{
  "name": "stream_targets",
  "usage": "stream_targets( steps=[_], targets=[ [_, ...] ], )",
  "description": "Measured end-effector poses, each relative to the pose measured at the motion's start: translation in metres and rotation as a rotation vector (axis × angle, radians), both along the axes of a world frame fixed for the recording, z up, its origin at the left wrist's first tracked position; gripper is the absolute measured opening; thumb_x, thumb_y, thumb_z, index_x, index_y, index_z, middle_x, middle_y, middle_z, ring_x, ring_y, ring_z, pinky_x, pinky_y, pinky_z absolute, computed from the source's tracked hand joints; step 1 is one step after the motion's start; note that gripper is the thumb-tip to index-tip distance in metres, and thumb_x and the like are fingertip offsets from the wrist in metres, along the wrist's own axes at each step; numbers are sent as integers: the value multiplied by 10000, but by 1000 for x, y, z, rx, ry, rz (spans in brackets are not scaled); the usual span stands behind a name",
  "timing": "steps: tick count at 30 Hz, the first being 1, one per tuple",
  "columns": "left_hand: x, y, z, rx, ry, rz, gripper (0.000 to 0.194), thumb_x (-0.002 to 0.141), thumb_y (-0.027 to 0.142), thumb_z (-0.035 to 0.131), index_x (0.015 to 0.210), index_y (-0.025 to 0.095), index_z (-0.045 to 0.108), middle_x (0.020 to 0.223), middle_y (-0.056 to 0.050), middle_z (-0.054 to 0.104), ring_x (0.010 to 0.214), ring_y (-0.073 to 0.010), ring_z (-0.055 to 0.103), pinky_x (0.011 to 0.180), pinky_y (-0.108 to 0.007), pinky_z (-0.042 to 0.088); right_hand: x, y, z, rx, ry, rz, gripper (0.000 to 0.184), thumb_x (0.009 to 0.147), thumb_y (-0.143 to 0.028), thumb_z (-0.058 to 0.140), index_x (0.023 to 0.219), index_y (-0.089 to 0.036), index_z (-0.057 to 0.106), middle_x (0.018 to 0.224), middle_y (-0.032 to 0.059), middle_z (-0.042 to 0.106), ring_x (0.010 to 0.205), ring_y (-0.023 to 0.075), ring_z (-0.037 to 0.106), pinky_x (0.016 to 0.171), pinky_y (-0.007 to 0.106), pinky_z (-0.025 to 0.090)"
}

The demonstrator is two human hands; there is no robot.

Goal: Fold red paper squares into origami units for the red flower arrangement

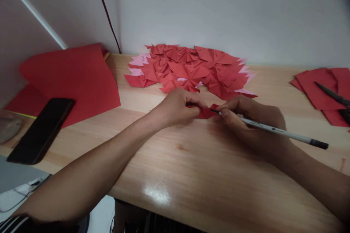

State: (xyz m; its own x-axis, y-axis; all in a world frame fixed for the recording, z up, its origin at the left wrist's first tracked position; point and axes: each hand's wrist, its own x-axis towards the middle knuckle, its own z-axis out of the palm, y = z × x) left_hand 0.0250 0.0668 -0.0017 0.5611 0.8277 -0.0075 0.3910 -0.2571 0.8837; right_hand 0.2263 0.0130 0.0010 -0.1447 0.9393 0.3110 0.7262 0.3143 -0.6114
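A small folded red paper piece (205, 113) lies on the wooden table (175, 167), between my two hands. My left hand (177, 107) pinches its left side, thumb and forefinger closed on the paper. In my right hand (253, 120) is a pen (279, 130) with a white barrel and black ends. The pen's dark tip points left and touches or nearly touches the red paper's right part. Just behind my hands spreads a heap of folded red papers (188, 69), with pink ones (136, 71) showing at its sides.
Large red sheets (73, 83) lie at the left, one curled over. A black phone (41, 131) overlaps them near the table's left edge. Cut red paper pieces (314, 87) sit at the far right with dark scissors (333, 94) on top. Behind stands a pale wall (232, 11).
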Motion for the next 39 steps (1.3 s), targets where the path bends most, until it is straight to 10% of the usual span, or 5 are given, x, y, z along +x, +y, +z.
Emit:
stream_targets(
  steps=[39],
  targets=[
    [0,0,0,9,-11,-3,361,686,45,511,860,206,782,783,24,744,745,-122,653,664,-192,476,-1,1,-2,22,20,5,102,784,-247,583,691,-219,614,485,-78,530,388,65,432,379,156,318]
  ],
)
